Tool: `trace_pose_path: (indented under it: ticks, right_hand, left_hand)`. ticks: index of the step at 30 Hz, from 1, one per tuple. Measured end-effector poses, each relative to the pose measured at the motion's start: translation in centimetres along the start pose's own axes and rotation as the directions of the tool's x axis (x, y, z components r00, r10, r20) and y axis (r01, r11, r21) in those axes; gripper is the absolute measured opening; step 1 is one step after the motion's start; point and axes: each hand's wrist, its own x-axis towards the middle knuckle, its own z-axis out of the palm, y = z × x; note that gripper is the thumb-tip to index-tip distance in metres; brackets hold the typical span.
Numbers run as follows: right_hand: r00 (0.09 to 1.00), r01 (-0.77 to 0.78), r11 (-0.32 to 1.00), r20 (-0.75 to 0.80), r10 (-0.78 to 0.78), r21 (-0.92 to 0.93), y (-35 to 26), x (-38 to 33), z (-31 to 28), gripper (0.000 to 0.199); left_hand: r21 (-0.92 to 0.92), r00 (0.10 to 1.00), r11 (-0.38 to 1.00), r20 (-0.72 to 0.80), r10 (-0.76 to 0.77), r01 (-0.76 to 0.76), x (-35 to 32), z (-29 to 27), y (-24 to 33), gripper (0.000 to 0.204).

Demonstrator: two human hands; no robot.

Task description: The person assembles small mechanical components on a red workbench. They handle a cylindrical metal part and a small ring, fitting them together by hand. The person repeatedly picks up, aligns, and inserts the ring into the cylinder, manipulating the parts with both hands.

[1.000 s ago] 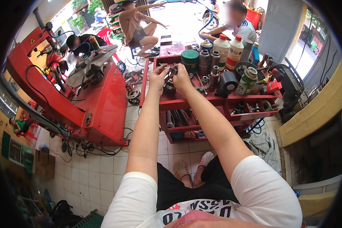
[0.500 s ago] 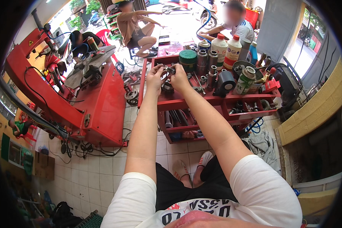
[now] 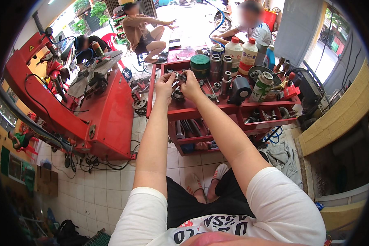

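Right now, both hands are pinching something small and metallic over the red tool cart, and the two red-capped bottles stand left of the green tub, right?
Not quite: the head view shows the two red-capped bottles to the right of the green tub. The left hand and right hand do pinch something small and metallic over the red tool cart.
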Motion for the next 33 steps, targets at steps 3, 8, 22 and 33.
trace_pose_path:
  ticks: [3,8,22,33]
  right_hand:
    - [0.999,0.03,0.998,-0.029,-0.032,-0.062,0.8,0.1,0.2,0.026]
    - [0.996,0.038,0.997,-0.083,-0.043,-0.063,1.6,0.7,1.0,0.019]
    - [0.994,-0.102,0.994,-0.036,0.103,0.024,0.5,0.2,0.0,0.024]
    - [0.998,-0.059,0.998,-0.035,0.06,0.027,0.5,0.0,0.0,0.021]
  left_hand:
    - [0.008,1.0,1.0,0.006,0.017,-0.017,0.1,0.3,-0.2,0.019]
    - [0.137,0.995,0.985,0.029,0.098,-0.101,1.4,-0.2,-0.8,0.021]
    - [0.08,0.998,0.996,0.043,0.034,-0.038,-0.2,0.5,0.0,0.024]
    - [0.058,0.994,0.994,0.071,0.084,-0.088,0.0,0.1,-0.5,0.02]
